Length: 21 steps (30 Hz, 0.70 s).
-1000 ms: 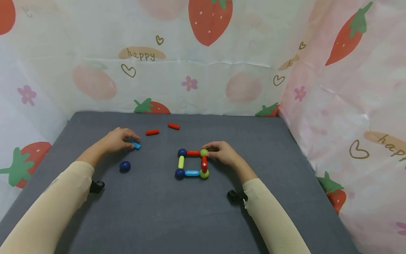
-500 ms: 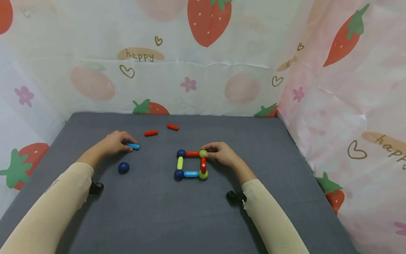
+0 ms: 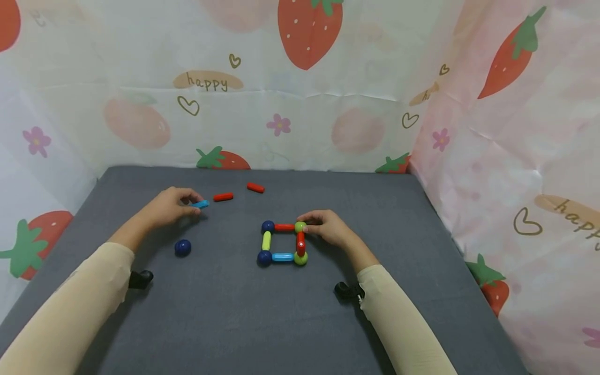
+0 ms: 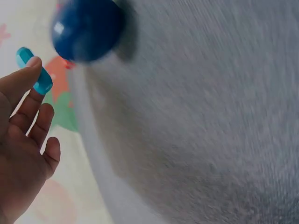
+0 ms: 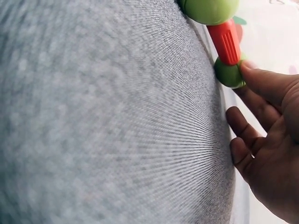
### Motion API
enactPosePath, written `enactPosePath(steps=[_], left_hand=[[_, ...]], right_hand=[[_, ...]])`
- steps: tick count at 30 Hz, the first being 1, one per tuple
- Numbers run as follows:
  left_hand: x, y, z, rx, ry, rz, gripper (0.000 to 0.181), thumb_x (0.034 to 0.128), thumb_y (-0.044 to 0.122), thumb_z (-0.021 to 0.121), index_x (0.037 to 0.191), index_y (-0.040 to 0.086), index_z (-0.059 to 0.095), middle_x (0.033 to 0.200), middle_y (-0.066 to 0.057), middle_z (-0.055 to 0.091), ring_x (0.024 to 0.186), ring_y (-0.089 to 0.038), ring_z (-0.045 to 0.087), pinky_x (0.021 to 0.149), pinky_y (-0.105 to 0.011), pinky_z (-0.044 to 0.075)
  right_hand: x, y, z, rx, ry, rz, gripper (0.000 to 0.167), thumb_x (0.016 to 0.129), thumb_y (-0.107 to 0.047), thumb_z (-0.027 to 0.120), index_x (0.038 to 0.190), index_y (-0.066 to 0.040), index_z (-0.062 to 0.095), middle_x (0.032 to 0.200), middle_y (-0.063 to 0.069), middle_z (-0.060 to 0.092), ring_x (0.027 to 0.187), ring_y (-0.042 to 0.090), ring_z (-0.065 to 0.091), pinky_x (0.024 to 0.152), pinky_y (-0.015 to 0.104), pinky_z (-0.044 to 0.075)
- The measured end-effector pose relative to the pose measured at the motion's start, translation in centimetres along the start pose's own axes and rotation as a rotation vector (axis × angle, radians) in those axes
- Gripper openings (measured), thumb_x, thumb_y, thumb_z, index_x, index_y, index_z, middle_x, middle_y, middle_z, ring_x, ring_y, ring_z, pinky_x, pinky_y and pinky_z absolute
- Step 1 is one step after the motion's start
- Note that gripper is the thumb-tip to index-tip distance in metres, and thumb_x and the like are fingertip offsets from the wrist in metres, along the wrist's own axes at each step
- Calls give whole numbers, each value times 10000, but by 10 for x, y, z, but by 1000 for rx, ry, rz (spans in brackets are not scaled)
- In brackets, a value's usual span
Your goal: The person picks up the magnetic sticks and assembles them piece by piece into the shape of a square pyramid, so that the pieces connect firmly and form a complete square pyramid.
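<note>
My left hand [image 3: 171, 207] pinches a light blue rod [image 3: 200, 204] between thumb and fingers, held a little above the table. In the left wrist view the same rod [image 4: 43, 80] juts past the thumb tip. Below that hand a dark blue ball [image 3: 183, 248] rests on the cloth. My right hand [image 3: 325, 226] pinches the far green ball [image 3: 300, 226] of a square built of rods and balls. Its sides are a red rod [image 3: 284, 227], a yellow-green rod [image 3: 266, 241], a light blue rod [image 3: 283, 257] and red at the right [image 3: 301, 243].
Two loose red rods [image 3: 223, 197] lie toward the table's far side, beyond the square. Grey cloth [image 3: 234, 323] covers the table. A printed strawberry curtain [image 3: 300, 130] stands behind it and at both sides.
My left hand has taken hold of the light blue rod and raised it off the table. The right hand stays at the square's far green ball.
</note>
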State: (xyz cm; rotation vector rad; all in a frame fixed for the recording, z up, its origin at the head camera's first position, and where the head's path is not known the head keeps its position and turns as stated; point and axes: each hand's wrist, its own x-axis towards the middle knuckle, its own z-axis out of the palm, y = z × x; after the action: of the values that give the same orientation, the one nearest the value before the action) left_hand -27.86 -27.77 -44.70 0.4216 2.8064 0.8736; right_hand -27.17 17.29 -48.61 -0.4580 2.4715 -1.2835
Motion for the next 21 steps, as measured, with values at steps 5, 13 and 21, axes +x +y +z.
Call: enactPosePath(steps=[5,13,21], left_hand=[[-9,25,1,-46,22,-7,316,991,355,696,1229,148,678,1232,-129,615,1147,-312,517,877,-457,463],[-20,77,27,-215,72,10,367,982,349,709,1252,111,638,1214,-114,626,1151,-298,552,921,-454,465],[-24,106,53,-256,63,92,258,943,295,766,1154,180,672,1061,-21,668,1039,-238,594,849,-403,462]], right_hand=[[0,1,0,-5,0,-5,290,978,-246,720,1266,-227,736,1231,-17,708,1074,173,635,861,341,523],[0,5,-3,-44,15,8,293,987,-236,708,1279,-250,728,1247,-21,699,1039,186,620,839,333,533],[2,2,0,-35,3,-10,284,989,-245,706,1271,-231,732,1226,-12,702,1019,197,609,818,328,522]])
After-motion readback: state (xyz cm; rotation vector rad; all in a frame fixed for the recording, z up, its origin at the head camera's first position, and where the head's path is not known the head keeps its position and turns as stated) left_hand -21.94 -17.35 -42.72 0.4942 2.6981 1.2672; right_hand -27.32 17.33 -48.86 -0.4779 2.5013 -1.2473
